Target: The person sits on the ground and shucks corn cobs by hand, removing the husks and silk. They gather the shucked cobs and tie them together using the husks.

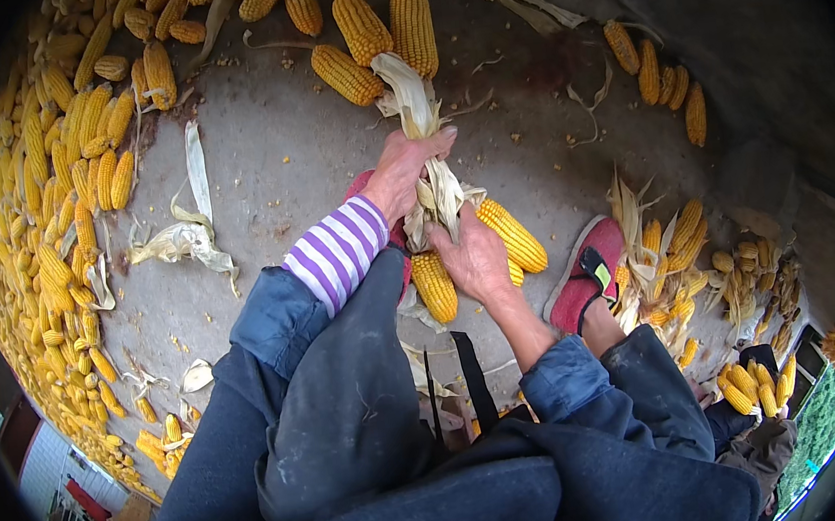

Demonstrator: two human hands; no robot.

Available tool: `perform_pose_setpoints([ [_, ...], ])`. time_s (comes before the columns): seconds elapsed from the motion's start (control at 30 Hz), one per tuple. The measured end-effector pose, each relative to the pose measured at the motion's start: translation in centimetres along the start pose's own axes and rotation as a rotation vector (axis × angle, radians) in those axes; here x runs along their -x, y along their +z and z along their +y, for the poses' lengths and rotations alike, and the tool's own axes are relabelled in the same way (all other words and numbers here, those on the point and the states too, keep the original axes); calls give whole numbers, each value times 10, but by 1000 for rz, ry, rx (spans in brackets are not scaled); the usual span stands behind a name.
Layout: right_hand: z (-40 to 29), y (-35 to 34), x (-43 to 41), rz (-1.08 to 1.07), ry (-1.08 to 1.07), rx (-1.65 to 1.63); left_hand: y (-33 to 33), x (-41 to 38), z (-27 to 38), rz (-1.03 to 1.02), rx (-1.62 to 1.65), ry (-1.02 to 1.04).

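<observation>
Pale dry corn husks [444, 191] run between my two hands, in front of my knees. My left hand [407, 167] grips the husks at the upper end, where they lead to several yellow ears of corn [413, 27] on the far side. Closer to me, my right hand [476, 253] is closed around the lower husks. Beside that hand lie more yellow ears, one to its right [511, 235] and one below it [434, 286]. How the husks are joined is hidden by my fingers.
A large heap of husked corn ears [44, 221] spreads along the left. Loose husks [186, 241] lie on the concrete floor [250, 171]. Husk-tied ears [662, 259] sit beyond my red shoe [591, 274]. At lower right, another person [756, 454] is near bunched ears [757, 386].
</observation>
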State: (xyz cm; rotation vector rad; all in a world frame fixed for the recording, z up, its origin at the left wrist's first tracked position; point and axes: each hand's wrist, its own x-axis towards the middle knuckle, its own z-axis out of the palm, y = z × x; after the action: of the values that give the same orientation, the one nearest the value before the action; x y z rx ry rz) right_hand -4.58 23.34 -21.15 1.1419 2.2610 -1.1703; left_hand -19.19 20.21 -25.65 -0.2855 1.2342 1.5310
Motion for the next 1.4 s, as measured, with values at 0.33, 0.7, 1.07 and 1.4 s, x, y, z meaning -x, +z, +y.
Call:
perform_pose_setpoints([
  [0.33, -10, 0, -13, 102, -50, 31, 2, 0, 1, 32, 35, 12],
  [0.7, -11, -20, 3, 407, 76, -248, 0, -4, -1, 90, 118, 20],
  [1.07, -28, 19, -21, 343, -27, -284, 17, -1, 0, 161, 323, -33],
  [1.4, -19, 25, -32, 346, 44, -691, -9, -3, -11, -323, 227, 50],
])
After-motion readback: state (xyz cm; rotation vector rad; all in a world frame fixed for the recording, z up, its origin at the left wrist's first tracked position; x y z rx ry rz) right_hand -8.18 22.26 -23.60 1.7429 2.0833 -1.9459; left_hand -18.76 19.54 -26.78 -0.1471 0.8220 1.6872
